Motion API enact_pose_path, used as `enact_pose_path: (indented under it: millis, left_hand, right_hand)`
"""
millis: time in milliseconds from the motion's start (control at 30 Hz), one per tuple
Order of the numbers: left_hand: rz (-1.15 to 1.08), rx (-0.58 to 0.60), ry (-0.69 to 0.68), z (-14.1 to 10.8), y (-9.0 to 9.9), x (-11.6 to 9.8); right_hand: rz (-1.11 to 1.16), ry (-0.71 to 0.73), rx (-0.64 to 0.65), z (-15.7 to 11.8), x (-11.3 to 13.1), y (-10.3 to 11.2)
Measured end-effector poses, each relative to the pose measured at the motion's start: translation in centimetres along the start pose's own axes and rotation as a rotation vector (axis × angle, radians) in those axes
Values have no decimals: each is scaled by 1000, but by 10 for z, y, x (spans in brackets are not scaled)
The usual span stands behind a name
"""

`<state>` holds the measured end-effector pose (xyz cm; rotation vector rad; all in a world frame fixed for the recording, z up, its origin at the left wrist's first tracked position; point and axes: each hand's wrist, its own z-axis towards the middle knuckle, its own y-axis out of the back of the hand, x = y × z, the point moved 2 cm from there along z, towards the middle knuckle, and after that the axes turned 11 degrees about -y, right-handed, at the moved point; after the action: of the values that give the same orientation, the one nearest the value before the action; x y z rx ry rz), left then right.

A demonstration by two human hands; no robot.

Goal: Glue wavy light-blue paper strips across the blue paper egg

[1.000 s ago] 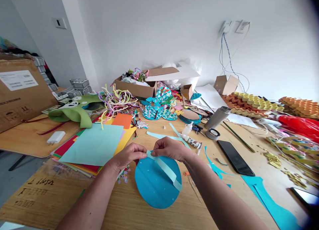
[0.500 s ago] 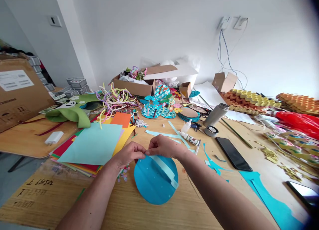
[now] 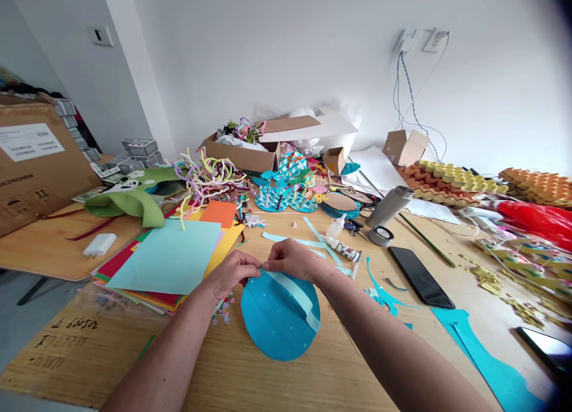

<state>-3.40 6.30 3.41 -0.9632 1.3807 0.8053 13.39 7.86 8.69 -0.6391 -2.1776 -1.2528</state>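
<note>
A round blue paper disc (image 3: 272,331) is held above the wood table in front of me. A pale blue paper strip (image 3: 290,290) arches over it, one end at the top edge and the other at the right edge. My left hand (image 3: 235,272) pinches the disc's top edge with thumb and fingers. Close beside it, my right hand (image 3: 292,260) has its fingers pressed together on the strip's upper end at the same edge. The fingertips hide exactly how strip and disc meet. Small pale specks dot the disc.
Colored paper sheets (image 3: 165,257) are stacked at left, near tangled pipe cleaners (image 3: 210,174). Beyond my hands lie loose strips, a dropper bottle (image 3: 335,227) and a glue tube (image 3: 344,249). A phone (image 3: 420,278), flask (image 3: 389,206) and blue scraps (image 3: 487,352) are at right.
Both hands and the disc have risen very slightly, the disc's lower edge now a little higher. The pinch at the top edge stays the same.
</note>
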Motion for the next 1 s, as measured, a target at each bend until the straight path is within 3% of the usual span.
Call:
enact_pose_path:
  millis: [167,333,400,500,567,667,800,867,1000]
  left_hand:
    - [-103,-74,6,1,-1,-2]
    - [-254,-221,-28,4,4,-6]
    - [-323,-272,-52,6,5,-6]
    - [-395,-315,-77,7,5,-6]
    - [-412,-316,-83,8,4,-5]
    - [-401,-299,-88,8,2,-4]
    - [-355,-251,-77,6,0,-4]
    - [-320,-206,-57,4,-3,-4]
    - [-226,-90,5,-2,-11,-6]
  right_hand:
    - [107,60,-9,-8,1,17]
    - [701,126,-258,-30,-31,43]
    - [918,90,-362,-37,-54,38]
    - [1081,21,-412,-41,-80,15]
    - [1079,23,-293,-40,-86,-3]
    - [1100,58,-250,-38,-88,-12]
    - [1120,40,-377,-36,-86,16]
    - [986,67,-369,-34,-75,36]
    - [422,166,-106,-26,-32,52]
